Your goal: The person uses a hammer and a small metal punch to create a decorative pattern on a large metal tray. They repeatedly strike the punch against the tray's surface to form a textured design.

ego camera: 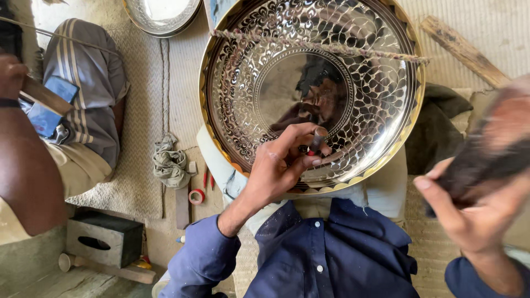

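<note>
A large round brass-rimmed plate [386,149] with an engraved leaf pattern and a mirror-bright middle rests tilted on my lap. My left hand [281,165] pinches a short dark punch [317,139] upright against the plate's lower middle. My right hand [469,215] is raised close to the camera at the right, gripping a blurred dark wooden mallet [491,149]. A twisted cord [309,44] stretches across the plate's upper part.
Another person sits at the left, with an arm [22,154] and striped grey trousers [91,83] in view. A second metal plate [163,14] lies at the top. A rag [170,163], tape roll [196,196], grey box [105,238] and wooden stick [464,51] lie on the mat.
</note>
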